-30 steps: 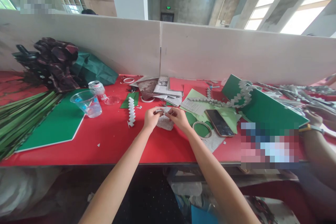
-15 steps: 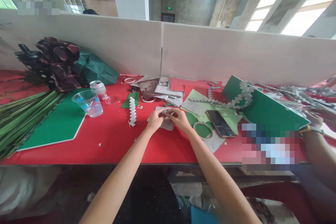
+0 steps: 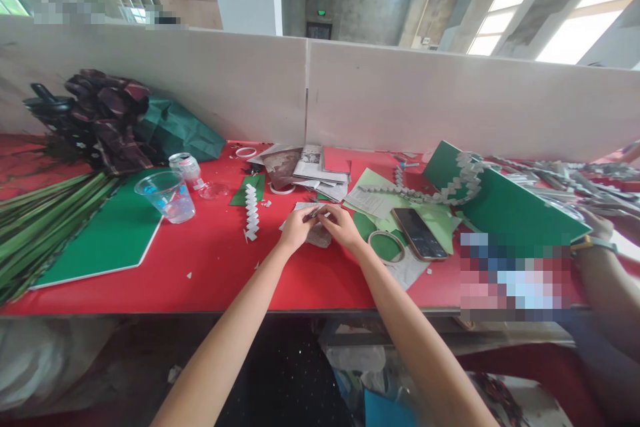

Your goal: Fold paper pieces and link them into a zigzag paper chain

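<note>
My left hand (image 3: 297,230) and my right hand (image 3: 340,224) meet fingertip to fingertip above the middle of the red table (image 3: 220,267). Both are closed around a small greyish piece, mostly hidden by the fingers. Beneath them lies a crumpled grey-white sheet (image 3: 320,236). To the left of my left hand lies a short zigzag strip of folded white paper (image 3: 251,213). A roll of tape (image 3: 386,247) and a phone (image 3: 419,233) are right of my right hand, on green and white papers.
A plastic cup (image 3: 173,199) and a can (image 3: 186,170) stand left. Green leaves (image 3: 60,227) cover a green board (image 3: 107,247). A long folded chain (image 3: 440,197) reaches a folded green board (image 3: 515,207). Another person's arm (image 3: 605,280) is at far right.
My fingers have shifted slightly around the small piece, and less of it shows now. The whole view has moved very little. The things on the table lie as before.
</note>
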{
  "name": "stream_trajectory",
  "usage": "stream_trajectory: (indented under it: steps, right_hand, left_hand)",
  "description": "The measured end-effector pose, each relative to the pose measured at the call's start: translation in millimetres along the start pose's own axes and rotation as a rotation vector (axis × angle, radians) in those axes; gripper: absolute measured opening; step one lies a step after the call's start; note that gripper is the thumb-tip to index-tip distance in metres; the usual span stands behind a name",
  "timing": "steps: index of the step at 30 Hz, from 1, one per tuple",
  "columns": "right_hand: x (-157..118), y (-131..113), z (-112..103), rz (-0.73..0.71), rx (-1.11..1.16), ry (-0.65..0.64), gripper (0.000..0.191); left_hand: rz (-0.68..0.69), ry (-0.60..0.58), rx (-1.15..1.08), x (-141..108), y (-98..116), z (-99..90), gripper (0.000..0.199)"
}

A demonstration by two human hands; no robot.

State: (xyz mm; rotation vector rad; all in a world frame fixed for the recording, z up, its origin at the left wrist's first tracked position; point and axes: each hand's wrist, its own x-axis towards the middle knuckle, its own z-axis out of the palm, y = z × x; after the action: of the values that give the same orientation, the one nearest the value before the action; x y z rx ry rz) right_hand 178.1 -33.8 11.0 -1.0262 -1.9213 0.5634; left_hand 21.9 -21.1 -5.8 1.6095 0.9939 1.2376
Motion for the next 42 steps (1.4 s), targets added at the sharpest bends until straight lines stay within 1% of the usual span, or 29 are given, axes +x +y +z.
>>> stream_trajectory:
  steps: [3,6,8,11,16,18,21,25,29,33,37,39,42]
  right_hand:
    - [0,2,0,0.072,0.018,0.052,0.012]
    - [1,5,0,0.112,0.008,0.087,0.023]
    - [2,6,-1,0.093,-0.013,0.069,0.024]
    - [2,7,-1,0.051,-0.039,0.038,0.02]
    - [2,6,-1,0.013,-0.059,0.046,0.016]
    - [2,5,-1,0.016,-0.062,0.044,0.015]
    - [1,3,0,0.03,-0.062,0.056,0.013]
    - [0,2,0,0.041,-0.071,0.094,0.01]
    - [0,2,-2,0.056,-0.059,0.089,0.011]
    - [1,2,-2,0.062,-0.01,0.077,0.014]
    - [1,3,-2,0.054,-0.028,0.049,0.012]
    - [1,3,-2,0.062,-0.055,0.055,0.01]
    - [1,3,-3,0.073,-0.066,0.087,0.011]
  left_hand:
    - [-0.034,0.048,0.002,0,-3,0.5,0.051]
    - [-0.014,0.038,-0.011,-1,-3,0.6,0.055]
    - [0.002,0.02,0.011,-3,-1,0.5,0.052]
    - [0.016,0.008,0.041,-4,2,0.2,0.048]
    - [0.006,-0.009,-0.023,-4,-1,0.9,0.044]
    - [0.008,-0.008,-0.015,-4,-1,1.4,0.043]
    - [0.042,0.022,0.05,-4,1,1.7,0.036]
    - [0.105,0.097,0.185,-6,7,0.7,0.022]
    - [0.191,0.154,0.3,-6,10,-1.7,0.01]
    - [0.206,0.181,0.356,-6,11,-2.6,0.011]
    - [0.217,0.153,0.404,-7,12,-1.4,0.014]
    - [0.2,0.136,0.386,-7,12,-0.6,0.014]
    - [0.172,0.109,0.3,-6,12,0.0,0.013]
